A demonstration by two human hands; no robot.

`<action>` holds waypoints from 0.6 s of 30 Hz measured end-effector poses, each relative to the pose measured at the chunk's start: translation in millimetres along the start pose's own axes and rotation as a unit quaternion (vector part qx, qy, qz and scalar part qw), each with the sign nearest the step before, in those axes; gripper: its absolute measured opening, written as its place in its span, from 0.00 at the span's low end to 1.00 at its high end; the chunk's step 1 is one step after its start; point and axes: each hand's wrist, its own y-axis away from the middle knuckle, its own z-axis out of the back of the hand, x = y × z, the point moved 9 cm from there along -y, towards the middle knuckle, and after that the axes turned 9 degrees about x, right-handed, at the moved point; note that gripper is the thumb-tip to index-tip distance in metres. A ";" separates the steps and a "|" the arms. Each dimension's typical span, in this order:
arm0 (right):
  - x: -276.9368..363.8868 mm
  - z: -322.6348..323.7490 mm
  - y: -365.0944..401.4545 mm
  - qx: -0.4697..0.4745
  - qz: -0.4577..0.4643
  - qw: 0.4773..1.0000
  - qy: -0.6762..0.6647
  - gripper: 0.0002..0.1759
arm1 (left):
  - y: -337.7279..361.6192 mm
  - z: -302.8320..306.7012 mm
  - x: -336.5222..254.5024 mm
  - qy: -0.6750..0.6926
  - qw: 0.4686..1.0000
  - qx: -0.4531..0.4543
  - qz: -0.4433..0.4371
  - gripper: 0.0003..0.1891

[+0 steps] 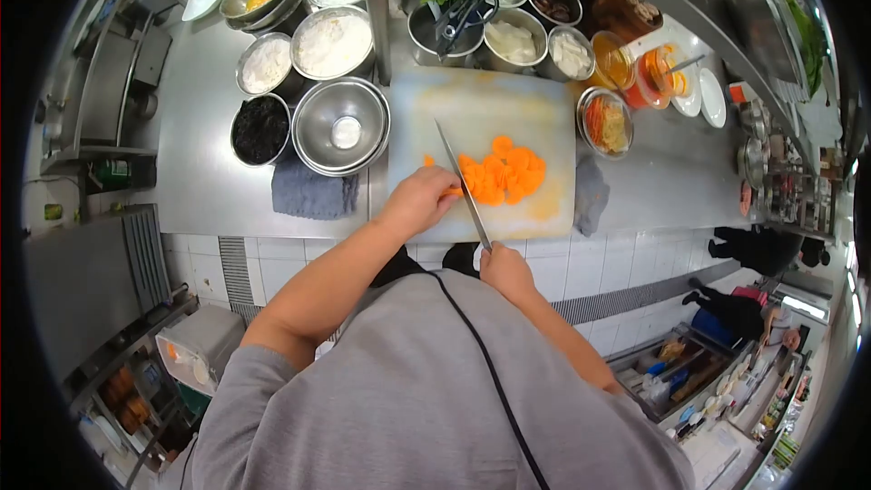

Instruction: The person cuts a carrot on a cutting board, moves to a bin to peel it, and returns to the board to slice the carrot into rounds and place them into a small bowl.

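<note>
My right hand (508,270) grips the handle of a kitchen knife (463,180) near the front edge of the counter. The blade points away from me over a white cutting board (417,109). On the blade's left side, my left hand (422,200) is closed on a piece of carrot (451,191), mostly hidden by the fingers. To the right of the blade lies a loose pile of orange carrot slices (513,171). A small carrot bit (428,161) rests beyond my left hand.
Nested steel bowls (386,132) and a folded grey cloth (313,189) stand left of the board. Behind it are a pot with scissors (445,36) and bowls of ingredients. A bowl of shredded vegetables (606,122) and another cloth (592,195) are at right.
</note>
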 end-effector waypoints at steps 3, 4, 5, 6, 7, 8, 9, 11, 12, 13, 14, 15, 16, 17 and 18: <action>0.4 7.8 3.4 -0.021 0.010 1.000 -0.013 0.19 | 5.7 -3.6 4.6 0.005 1.000 0.007 0.021 0.11; 0.5 10.0 6.8 -0.021 0.010 1.000 -0.014 0.19 | 5.9 -3.3 4.6 0.013 1.000 0.007 0.021 0.11; 0.3 10.3 10.8 -0.006 0.012 1.000 0.001 0.18 | 6.1 -3.6 4.9 0.021 1.000 0.006 0.021 0.11; 0.5 10.3 13.9 0.009 0.013 1.000 0.016 0.18 | 5.7 -4.0 5.7 0.021 1.000 0.005 0.022 0.11; 0.8 12.2 16.5 0.010 0.012 1.000 0.017 0.18 | 4.7 -2.6 4.5 0.012 1.000 -0.001 0.015 0.11; 1.6 14.9 19.5 0.003 0.014 1.000 0.010 0.19 | 4.6 -1.4 3.0 0.002 1.000 -0.007 0.008 0.12; 2.2 16.6 21.3 -0.004 0.017 1.000 0.003 0.19 | 4.5 -1.8 3.1 0.003 1.000 -0.007 0.009 0.12; 2.3 15.7 21.4 0.000 0.012 1.000 0.012 0.18 | 2.6 -2.9 4.3 0.007 1.000 -0.003 0.011 0.12; 1.9 14.9 21.0 0.005 0.007 1.000 0.021 0.18 | 2.2 -3.1 4.7 0.007 1.000 -0.003 0.010 0.12; 1.4 14.5 20.8 0.005 0.007 1.000 0.021 0.18 | 2.5 -3.6 4.7 0.009 1.000 0.000 0.011 0.12; 0.0 12.5 19.9 0.012 0.003 1.000 0.016 0.18 | 2.9 -3.7 4.8 0.011 1.000 0.003 0.011 0.12; -0.5 11.1 17.5 0.019 -0.001 1.000 0.010 0.18 | 2.7 -2.3 5.0 0.010 1.000 0.002 0.012 0.12; 0.1 10.4 15.3 0.019 0.001 1.000 0.011 0.18 | 2.5 -2.7 5.6 0.012 1.000 0.007 0.016 0.11; 0.5 8.7 14.2 0.018 0.003 1.000 0.012 0.18 | 2.7 -4.0 5.9 0.014 1.000 0.014 0.020 0.11; 0.4 6.5 12.6 0.017 0.004 1.000 0.013 0.18 | 1.9 -3.8 6.4 0.014 1.000 0.013 0.021 0.11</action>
